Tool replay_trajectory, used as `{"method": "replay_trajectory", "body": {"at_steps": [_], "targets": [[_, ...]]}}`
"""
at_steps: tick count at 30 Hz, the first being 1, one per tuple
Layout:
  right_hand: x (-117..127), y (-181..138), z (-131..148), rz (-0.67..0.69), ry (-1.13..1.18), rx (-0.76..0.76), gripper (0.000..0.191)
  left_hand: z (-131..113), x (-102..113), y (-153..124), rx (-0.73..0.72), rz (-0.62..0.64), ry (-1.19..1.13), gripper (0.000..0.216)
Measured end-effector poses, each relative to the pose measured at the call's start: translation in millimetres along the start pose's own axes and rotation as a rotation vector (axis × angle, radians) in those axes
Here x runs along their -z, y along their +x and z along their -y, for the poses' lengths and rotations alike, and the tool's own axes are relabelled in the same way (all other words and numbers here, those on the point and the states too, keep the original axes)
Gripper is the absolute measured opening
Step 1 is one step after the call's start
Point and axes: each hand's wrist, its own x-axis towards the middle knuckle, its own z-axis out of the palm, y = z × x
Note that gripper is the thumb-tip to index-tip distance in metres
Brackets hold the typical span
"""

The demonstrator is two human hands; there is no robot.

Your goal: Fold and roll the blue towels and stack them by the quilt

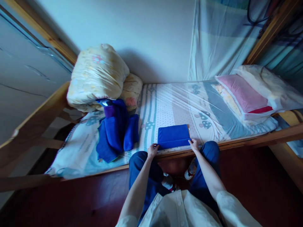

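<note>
A folded blue towel (173, 134) lies flat on the bed near its front edge, with a small pale tag at its right side. My left hand (152, 150) pinches the towel's near left corner between thumb and fingers. At the near right corner, my right hand (194, 145) grips the edge in the same way. The near edge looks turned over in a narrow strip. To the left rests a loose heap of blue towels (113, 132), one with a purple patch on top.
A bulky yellow quilt (97, 75) and a patterned pillow (132, 91) stand behind the heap. Pink bedding (246, 93) and a pale pillow (272, 85) lie at the right end. The wooden bed rail (248, 140) runs along the front, near my knees. A curtain (213, 41) hangs behind.
</note>
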Motion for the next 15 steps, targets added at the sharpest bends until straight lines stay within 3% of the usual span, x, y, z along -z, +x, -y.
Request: {"method": "replay_trajectory", "body": {"at_steps": [15], "targets": [[-16,9,-12,0.030,-0.006,-0.093,0.027,12,-22,14,0.141,-0.010,0.023,0.021]]}}
